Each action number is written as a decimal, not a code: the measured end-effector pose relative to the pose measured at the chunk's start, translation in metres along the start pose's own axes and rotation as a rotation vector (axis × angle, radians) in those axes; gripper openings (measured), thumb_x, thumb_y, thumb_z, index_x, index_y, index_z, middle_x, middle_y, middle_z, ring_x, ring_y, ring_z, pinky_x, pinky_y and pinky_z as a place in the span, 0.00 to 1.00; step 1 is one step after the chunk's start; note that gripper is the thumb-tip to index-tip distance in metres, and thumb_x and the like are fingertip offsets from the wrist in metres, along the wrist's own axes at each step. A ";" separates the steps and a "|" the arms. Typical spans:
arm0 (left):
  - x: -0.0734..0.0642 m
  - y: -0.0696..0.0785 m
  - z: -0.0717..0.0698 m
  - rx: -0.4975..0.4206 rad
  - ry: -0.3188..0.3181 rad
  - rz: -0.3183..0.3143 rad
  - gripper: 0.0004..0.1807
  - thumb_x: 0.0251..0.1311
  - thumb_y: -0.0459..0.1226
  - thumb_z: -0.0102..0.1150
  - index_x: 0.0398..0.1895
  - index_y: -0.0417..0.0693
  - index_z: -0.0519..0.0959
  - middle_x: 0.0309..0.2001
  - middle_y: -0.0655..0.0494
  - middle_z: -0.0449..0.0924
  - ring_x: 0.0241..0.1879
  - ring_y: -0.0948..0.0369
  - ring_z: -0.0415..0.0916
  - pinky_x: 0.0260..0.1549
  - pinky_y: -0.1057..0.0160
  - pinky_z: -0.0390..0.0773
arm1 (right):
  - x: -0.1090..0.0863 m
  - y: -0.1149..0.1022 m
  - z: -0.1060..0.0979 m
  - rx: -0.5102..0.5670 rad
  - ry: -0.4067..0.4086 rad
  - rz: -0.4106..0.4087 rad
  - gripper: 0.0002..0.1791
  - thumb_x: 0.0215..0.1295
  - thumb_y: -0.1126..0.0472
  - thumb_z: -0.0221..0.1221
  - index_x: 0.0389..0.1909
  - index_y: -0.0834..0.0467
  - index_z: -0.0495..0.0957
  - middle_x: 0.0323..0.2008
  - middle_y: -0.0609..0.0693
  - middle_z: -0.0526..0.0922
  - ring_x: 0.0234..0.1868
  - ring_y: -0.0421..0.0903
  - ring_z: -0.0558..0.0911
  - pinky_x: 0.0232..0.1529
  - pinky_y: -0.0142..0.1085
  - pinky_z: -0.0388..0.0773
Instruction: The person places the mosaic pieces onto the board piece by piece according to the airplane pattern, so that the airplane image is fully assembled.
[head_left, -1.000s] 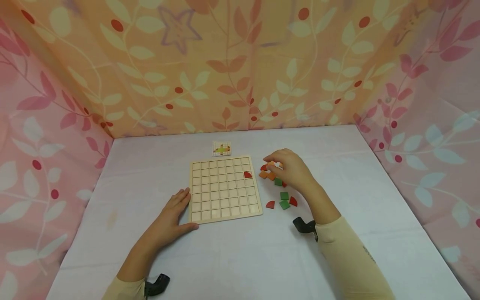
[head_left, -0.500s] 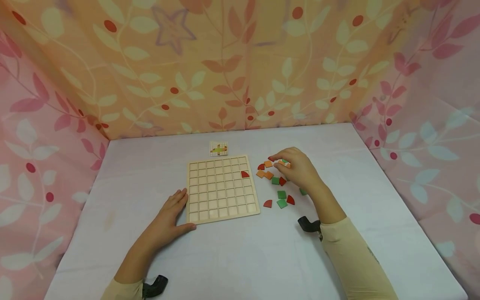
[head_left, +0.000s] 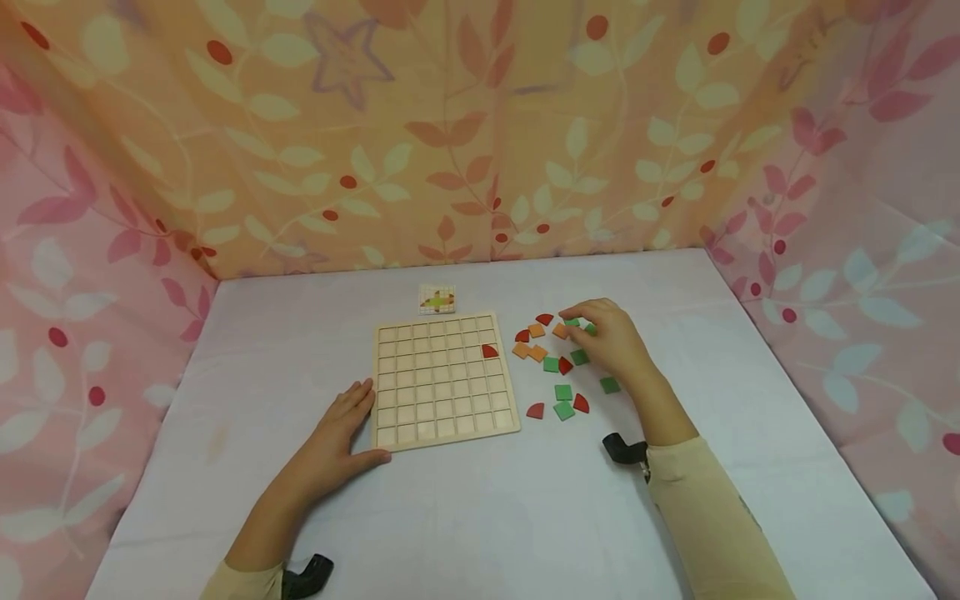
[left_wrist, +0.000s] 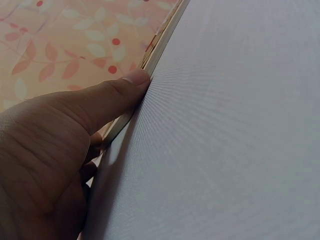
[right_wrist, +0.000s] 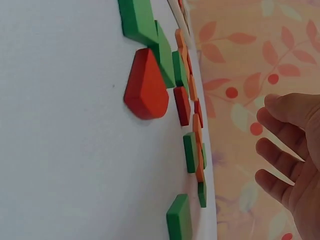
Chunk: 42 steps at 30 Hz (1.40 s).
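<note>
A wooden grid board (head_left: 435, 406) lies on the white table, with one red quarter-round tile (head_left: 490, 351) in a cell near its right side. My left hand (head_left: 337, 429) rests at the board's near left corner, fingers along the left side and thumb (left_wrist: 120, 92) against the front edge. Over the loose tiles right of the board hovers my right hand (head_left: 611, 337), thumb and fingertips apart. The right wrist view shows no tile in its fingers (right_wrist: 282, 117). Below it lie orange squares (head_left: 521, 350), green squares (head_left: 563, 392) and red quarter-rounds (head_left: 544, 319).
A small card (head_left: 437, 299) with a coloured pattern on a grid lies just behind the board. Floral cloth (head_left: 465, 167) hangs behind the table and at both sides. A green square (head_left: 610, 385) lies beneath the right forearm's inner side.
My right hand has drawn back to the right across the tiles, which now lie more spread out, with more of them showing. The left hand stays at the board's corner.
</note>
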<state>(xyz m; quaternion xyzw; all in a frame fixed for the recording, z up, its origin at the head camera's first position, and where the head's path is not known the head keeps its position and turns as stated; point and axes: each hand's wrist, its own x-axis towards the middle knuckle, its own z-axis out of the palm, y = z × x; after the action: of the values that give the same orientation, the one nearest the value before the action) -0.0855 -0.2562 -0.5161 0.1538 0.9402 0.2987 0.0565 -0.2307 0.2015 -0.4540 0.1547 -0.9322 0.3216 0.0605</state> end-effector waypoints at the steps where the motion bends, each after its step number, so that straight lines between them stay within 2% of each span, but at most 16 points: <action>1: 0.000 0.000 0.000 0.001 0.001 -0.002 0.62 0.52 0.61 0.73 0.81 0.39 0.53 0.83 0.50 0.45 0.83 0.48 0.38 0.81 0.53 0.38 | 0.001 0.001 0.001 0.000 -0.002 0.009 0.14 0.66 0.59 0.69 0.53 0.52 0.86 0.55 0.49 0.85 0.63 0.51 0.76 0.67 0.52 0.74; 8: -0.001 0.001 -0.002 0.002 0.006 0.000 0.61 0.53 0.59 0.74 0.81 0.38 0.53 0.83 0.49 0.46 0.82 0.47 0.39 0.81 0.55 0.37 | 0.002 0.014 0.004 -0.029 -0.053 0.098 0.15 0.69 0.56 0.66 0.55 0.52 0.85 0.57 0.53 0.84 0.64 0.55 0.75 0.68 0.57 0.71; 12: -0.002 0.002 -0.002 0.001 0.007 0.002 0.61 0.53 0.58 0.74 0.81 0.38 0.54 0.83 0.49 0.46 0.82 0.47 0.39 0.81 0.56 0.36 | 0.001 0.023 0.006 -0.033 -0.087 0.120 0.16 0.70 0.57 0.65 0.56 0.54 0.85 0.58 0.56 0.84 0.64 0.57 0.75 0.67 0.58 0.71; 21: -0.004 0.001 0.002 0.007 0.059 0.037 0.60 0.52 0.57 0.76 0.79 0.35 0.57 0.82 0.44 0.50 0.81 0.43 0.43 0.80 0.62 0.34 | 0.000 0.042 0.012 -0.033 -0.116 0.077 0.14 0.68 0.59 0.67 0.53 0.56 0.86 0.53 0.55 0.87 0.58 0.56 0.77 0.63 0.55 0.73; 27: -0.003 0.001 0.003 -0.004 0.027 0.004 0.61 0.53 0.60 0.74 0.80 0.37 0.55 0.83 0.48 0.47 0.82 0.46 0.40 0.81 0.61 0.34 | -0.001 0.047 0.011 -0.029 -0.142 0.075 0.14 0.68 0.60 0.67 0.54 0.53 0.86 0.54 0.53 0.86 0.59 0.54 0.75 0.65 0.54 0.72; 33: -0.001 0.000 0.003 0.010 0.045 0.025 0.60 0.52 0.59 0.74 0.80 0.36 0.56 0.82 0.47 0.49 0.82 0.45 0.42 0.81 0.59 0.36 | -0.002 0.050 0.010 -0.040 -0.118 0.039 0.15 0.66 0.63 0.67 0.54 0.53 0.86 0.55 0.53 0.86 0.58 0.55 0.76 0.64 0.54 0.73; 42: -0.002 -0.001 0.002 0.016 0.031 0.021 0.60 0.53 0.61 0.73 0.80 0.38 0.55 0.83 0.48 0.48 0.82 0.46 0.41 0.81 0.60 0.35 | -0.002 0.052 0.009 -0.057 -0.114 0.029 0.15 0.66 0.64 0.66 0.54 0.54 0.86 0.55 0.53 0.86 0.57 0.54 0.75 0.63 0.53 0.73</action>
<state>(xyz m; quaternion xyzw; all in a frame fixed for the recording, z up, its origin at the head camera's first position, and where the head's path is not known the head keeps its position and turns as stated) -0.0837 -0.2562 -0.5178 0.1595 0.9416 0.2942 0.0374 -0.2460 0.2347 -0.4920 0.1574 -0.9450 0.2866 0.0070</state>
